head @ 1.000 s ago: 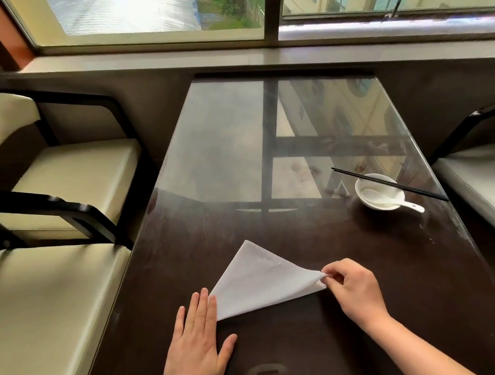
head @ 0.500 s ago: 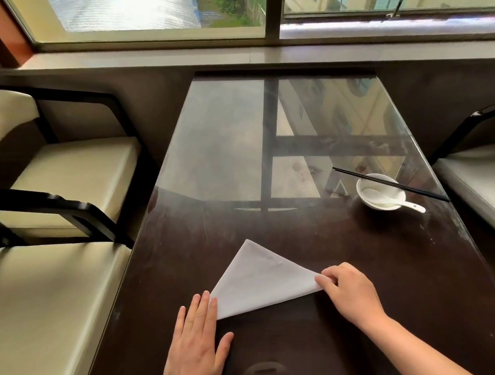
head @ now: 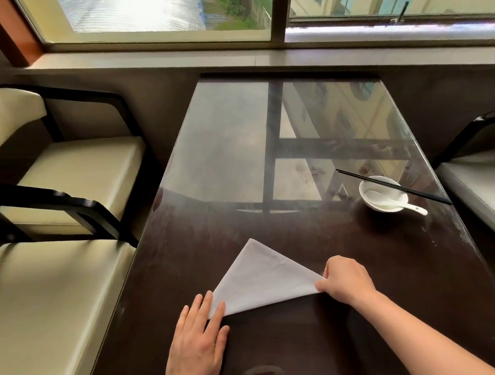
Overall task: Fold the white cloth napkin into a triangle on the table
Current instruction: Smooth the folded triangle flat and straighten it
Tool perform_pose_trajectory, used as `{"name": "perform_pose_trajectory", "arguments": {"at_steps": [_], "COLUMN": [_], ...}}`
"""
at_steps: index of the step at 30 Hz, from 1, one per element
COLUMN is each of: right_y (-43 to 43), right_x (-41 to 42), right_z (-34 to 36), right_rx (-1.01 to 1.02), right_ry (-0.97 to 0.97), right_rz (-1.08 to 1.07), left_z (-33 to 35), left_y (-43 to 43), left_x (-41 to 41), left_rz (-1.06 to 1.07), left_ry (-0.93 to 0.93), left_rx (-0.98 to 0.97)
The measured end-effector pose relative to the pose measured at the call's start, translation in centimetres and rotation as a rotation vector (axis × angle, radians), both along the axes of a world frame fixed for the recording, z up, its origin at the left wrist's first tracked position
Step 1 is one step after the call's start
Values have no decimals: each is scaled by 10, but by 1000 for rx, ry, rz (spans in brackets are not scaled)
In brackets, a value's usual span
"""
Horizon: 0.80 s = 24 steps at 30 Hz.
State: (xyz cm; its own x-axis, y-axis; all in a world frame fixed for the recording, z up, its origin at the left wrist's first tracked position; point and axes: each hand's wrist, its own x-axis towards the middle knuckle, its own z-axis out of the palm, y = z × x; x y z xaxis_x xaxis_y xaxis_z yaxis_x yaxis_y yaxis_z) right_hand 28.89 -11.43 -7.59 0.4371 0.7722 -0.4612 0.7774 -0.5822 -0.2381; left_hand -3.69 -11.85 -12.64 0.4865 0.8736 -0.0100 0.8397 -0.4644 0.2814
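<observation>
Napkin (head: 262,277) on table (head: 378,264), between hands.

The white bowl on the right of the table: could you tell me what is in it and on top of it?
A white spoon lies in the white bowl, handle over the near rim. Black chopsticks lie across its top.

Left hand (head: 196,350): flat, palm down, fingers straight and close together, pointing forward.
Right hand (head: 346,278): knuckles up, fingers curled under, fingertips turned inward toward the left.
Forearms: both bare, angling in from below.
</observation>
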Motion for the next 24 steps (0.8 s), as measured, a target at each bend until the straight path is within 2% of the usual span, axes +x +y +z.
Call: {"name": "perform_pose_trajectory", "arguments": {"at_steps": [4, 12, 21, 24], "right_y": [3, 3, -8, -17], "right_x": [-7, -2, 3, 6], "right_z": [2, 7, 2, 1], "right_rx": [46, 38, 52, 49], "right_ry": [-47, 207, 311, 348], "right_rz": [53, -126, -185, -213], "left_z": [5, 8, 12, 18], "left_y": [1, 8, 14, 18], "left_x": [1, 9, 12, 16], "left_rz": [12, 192, 547, 605], "left_ry": [-29, -224, -139, -152], "left_rx": [-6, 106, -186, -234]}}
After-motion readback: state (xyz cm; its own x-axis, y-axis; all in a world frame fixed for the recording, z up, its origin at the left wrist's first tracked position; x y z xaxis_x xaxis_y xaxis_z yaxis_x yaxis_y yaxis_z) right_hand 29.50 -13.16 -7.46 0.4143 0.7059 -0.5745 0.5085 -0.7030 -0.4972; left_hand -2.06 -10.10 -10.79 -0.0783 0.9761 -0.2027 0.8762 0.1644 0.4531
